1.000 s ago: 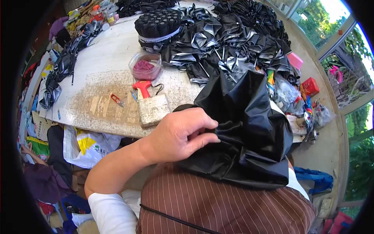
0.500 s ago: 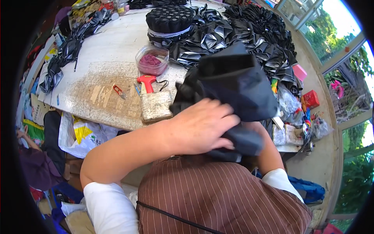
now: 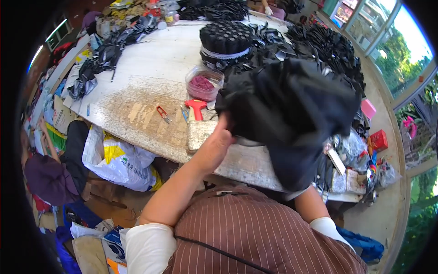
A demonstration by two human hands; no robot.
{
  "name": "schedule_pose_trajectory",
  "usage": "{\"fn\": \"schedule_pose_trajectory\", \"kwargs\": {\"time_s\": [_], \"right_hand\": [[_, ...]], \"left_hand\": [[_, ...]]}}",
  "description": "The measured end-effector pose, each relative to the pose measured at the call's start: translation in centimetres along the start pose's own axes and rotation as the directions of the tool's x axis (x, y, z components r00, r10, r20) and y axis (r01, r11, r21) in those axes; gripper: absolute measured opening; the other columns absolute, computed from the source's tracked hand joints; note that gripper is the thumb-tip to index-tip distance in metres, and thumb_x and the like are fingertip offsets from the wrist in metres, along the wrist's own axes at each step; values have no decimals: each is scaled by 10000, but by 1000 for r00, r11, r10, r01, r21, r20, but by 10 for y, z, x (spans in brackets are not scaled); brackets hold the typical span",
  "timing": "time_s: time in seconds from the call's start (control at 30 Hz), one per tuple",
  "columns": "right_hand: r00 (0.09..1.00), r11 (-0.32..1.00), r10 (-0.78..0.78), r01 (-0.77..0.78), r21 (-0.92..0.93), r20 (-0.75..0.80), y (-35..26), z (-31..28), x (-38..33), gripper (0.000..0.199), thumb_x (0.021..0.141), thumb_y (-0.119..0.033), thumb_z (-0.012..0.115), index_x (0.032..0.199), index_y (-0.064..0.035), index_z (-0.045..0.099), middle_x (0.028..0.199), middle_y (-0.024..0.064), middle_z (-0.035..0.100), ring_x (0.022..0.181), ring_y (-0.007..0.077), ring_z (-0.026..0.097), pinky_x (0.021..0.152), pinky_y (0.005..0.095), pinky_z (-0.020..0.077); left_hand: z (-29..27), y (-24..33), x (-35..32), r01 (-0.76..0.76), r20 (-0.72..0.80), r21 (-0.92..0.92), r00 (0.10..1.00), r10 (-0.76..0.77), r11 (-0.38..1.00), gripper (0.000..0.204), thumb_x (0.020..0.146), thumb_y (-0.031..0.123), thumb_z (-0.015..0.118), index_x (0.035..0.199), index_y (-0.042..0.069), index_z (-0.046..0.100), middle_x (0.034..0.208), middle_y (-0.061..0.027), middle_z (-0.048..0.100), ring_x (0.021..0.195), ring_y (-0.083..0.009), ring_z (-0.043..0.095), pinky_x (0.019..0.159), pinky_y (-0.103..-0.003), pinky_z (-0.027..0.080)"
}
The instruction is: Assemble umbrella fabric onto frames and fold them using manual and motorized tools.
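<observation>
A large piece of black fabric (image 3: 292, 114), blurred by motion, hangs spread out in front of me over the table's near edge. My left hand (image 3: 218, 145) grips its left edge; the thumb shows in front and the other fingers are partly hidden behind the cloth. The fabric covers my right hand, and only the right forearm emerges below it. Just left of the cloth, a red-handled glue gun (image 3: 196, 108) rests by a worn, pale block (image 3: 197, 137). Red-handled thread snips (image 3: 163, 114) lie farther left.
Behind the glue gun stands a clear tub (image 3: 204, 84) of maroon strips. A round black bundle with a white band (image 3: 225, 42) and heaps of black fabric (image 3: 328, 50) fill the back. White sacks (image 3: 121, 160) stand below the left edge. Another person (image 3: 50, 178) is at left.
The black fabric has been lifted and spread wider. My left hand has moved left from across its front to its left edge. The view has shifted, so the table appears farther right.
</observation>
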State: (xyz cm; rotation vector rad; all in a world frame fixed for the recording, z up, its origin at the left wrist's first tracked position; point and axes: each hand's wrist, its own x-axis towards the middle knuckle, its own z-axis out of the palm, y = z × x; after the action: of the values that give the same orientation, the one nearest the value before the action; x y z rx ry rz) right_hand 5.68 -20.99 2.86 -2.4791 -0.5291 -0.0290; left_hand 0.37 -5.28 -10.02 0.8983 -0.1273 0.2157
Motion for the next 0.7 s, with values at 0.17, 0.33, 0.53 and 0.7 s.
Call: {"fn": "schedule_pose_trajectory", "kwargs": {"time_s": [0.17,0.33,0.53,0.7], "right_hand": [[623,825,-383,-102,556,682,105,100,-11,469,789,-162,618,1214,24,546,1167,134,602,1017,227,564,911,358,428],[799,809,-491,270,522,348,83,83,2,258,835,-141,559,1031,21,602,901,116,649,771,222,595,654,321,467],[499,721,-161,-529,446,852,79,62,2,231,904,-241,538,888,-15,580,715,86,607,572,194,555,479,309,409],[741,778,-325,-143,611,588,96,67,-4,266,926,-284,506,876,-36,591,686,77,599,517,162,524,429,278,369]], "left_hand": [[-37,-16,10,-9,-163,52,986,17,999,681,896,402,602,1418,55,337,1330,-155,482,1126,-225,540,1000,-366,397],[-36,8,0,-36,-125,-116,992,22,993,667,861,333,645,1406,73,362,1307,-130,513,1125,-200,541,1010,-362,385],[-19,37,-1,-69,83,-490,989,125,869,639,810,184,705,1373,93,416,1259,-97,567,1113,-167,549,1002,-352,391],[-7,38,10,-85,-281,-110,958,51,990,661,766,102,707,1364,109,424,1248,-104,571,1086,-173,559,968,-340,410]]}}
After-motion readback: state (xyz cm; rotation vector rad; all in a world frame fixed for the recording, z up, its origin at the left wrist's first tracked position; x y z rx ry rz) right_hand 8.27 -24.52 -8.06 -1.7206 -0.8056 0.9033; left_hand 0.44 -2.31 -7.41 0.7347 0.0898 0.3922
